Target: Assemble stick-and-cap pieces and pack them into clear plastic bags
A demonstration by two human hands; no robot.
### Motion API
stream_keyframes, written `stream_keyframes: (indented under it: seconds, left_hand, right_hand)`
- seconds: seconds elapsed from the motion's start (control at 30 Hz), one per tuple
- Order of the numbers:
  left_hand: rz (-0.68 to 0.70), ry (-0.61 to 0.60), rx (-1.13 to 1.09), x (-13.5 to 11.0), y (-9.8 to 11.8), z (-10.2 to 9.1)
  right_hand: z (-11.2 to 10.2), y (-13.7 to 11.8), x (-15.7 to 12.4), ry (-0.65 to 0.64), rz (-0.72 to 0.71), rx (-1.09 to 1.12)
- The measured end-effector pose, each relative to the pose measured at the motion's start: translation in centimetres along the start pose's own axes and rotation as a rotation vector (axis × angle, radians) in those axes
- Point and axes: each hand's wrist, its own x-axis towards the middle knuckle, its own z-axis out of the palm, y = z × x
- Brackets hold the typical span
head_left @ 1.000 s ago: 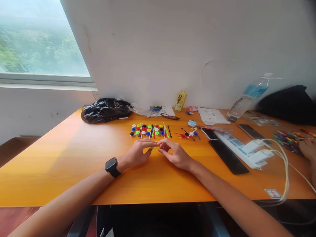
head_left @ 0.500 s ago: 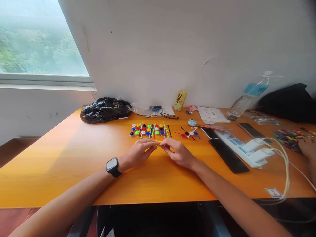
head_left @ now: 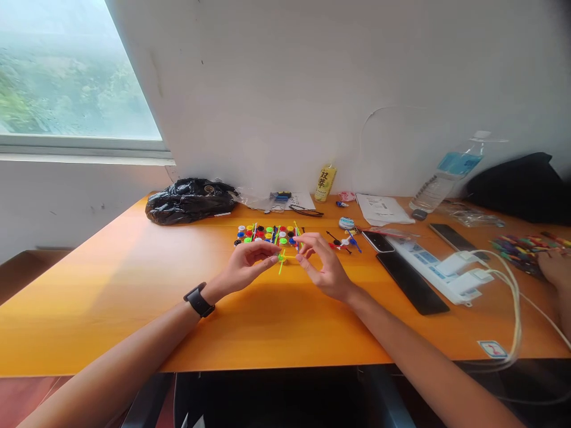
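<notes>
Between my two hands is a small piece made of a green round connector (head_left: 281, 258) with thin yellow and yellow-green rods sticking out of it. My left hand (head_left: 250, 264) pinches the connector side with thumb and fingertips. At the far end of the yellow rod (head_left: 289, 257), which points right, are the thumb and a fingertip of my right hand (head_left: 328, 270), closed on it; its index finger is raised. Just beyond my hands lie rows of colourful round connectors (head_left: 269, 230) with bundles of rods among them, partly hidden by my fingers.
Right of the rows sits a joined cluster of rods and connectors (head_left: 344, 241). A dark phone (head_left: 413, 282) and a white power strip (head_left: 435, 267) with cables lie further right. A black plastic bag (head_left: 190, 201) is at back left. Another person's hand (head_left: 555, 267) rests by a colourful pile.
My hands have moved slightly apart and tilted, bringing the green connector and its rods into view between them. My right index finger has lifted off.
</notes>
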Motion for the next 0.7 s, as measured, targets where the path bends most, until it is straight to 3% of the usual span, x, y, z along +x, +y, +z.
stream_keyframes:
  seconds: [0.13, 0.27, 0.47, 0.6, 0.7]
  left_hand:
    - [0.048, 0.036, 0.072, 0.0, 0.1, -0.3]
    - [0.114, 0.087, 0.244, 0.1, 0.5, -0.5]
    - [0.143, 0.14, 0.337, 0.2, 0.5, -0.9]
    - [0.128, 0.192, 0.344, 0.5, -0.1, -1.0]
    - [0.096, 0.218, 0.359, 0.6, -0.8, -1.1]
  right_hand:
    - [-0.3, -0.5, -0.2, -0.011, 0.025, -0.02]
    - [-0.2, -0.6, -0.3, -0.02, 0.1, 0.118]
    - [-0.3, 0.1, -0.2, -0.343, 0.264, 0.393]
    - [-0.3, 0.8, -0.1, -0.184, 0.306, 0.416]
    - [-0.3, 1.3, -0.1, -0.151, 0.325, 0.422]
